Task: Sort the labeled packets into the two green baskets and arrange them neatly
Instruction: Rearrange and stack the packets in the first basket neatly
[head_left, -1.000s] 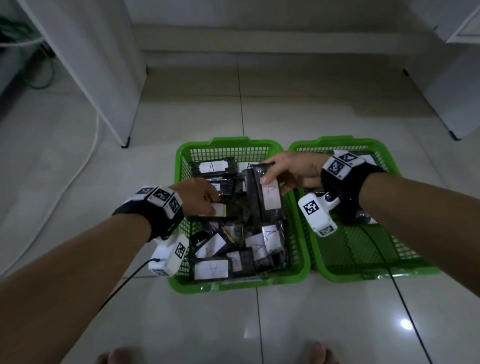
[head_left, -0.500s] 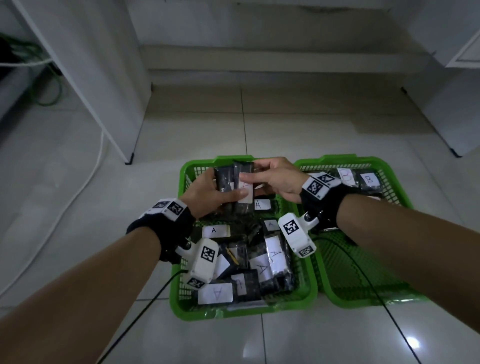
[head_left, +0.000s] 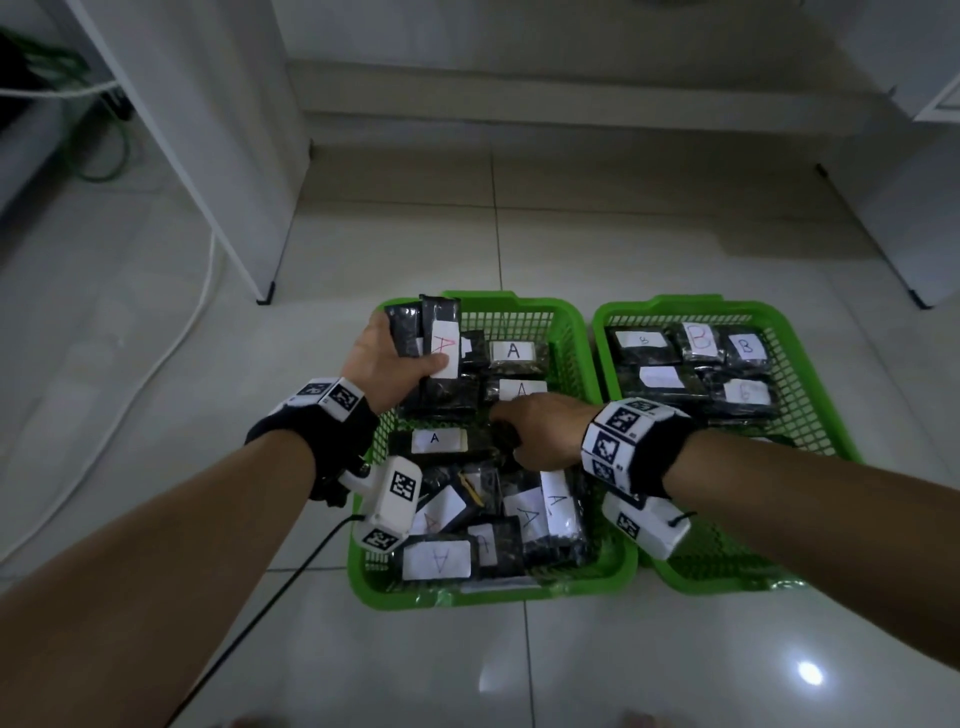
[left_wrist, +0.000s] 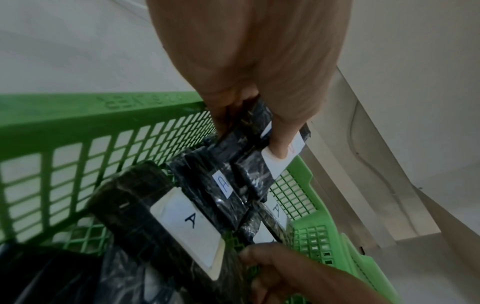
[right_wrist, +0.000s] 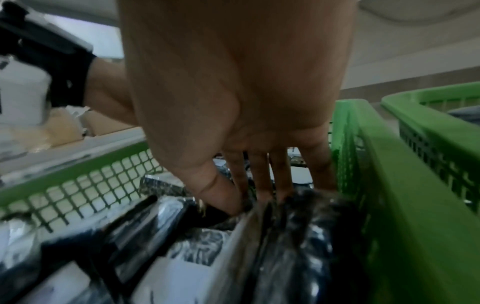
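Observation:
Black packets with white labels fill two green baskets on the floor. The left basket (head_left: 571, 332) holds packets marked A (head_left: 513, 351); the right basket (head_left: 660, 305) holds packets marked B (head_left: 746, 347). My left hand (head_left: 397, 358) grips a small upright stack of packets (head_left: 441, 332) with a red A label at the left basket's far left corner; in the left wrist view the thumb (left_wrist: 279, 144) presses on that label. My right hand (head_left: 511, 431) reaches down into the middle of the left basket. Its straight fingers (right_wrist: 259, 185) touch the loose packets (right_wrist: 298, 226) there.
A white cabinet panel (head_left: 218, 156) stands at the far left, with a white cable (head_left: 156, 364) running over the tiles beside it. Another white unit (head_left: 909, 208) is at the far right. A step (head_left: 519, 104) runs along the back.
My right hand has let go of the stack and dropped to the middle of the left basket. My left hand keeps the stack and has carried it to the far left corner.

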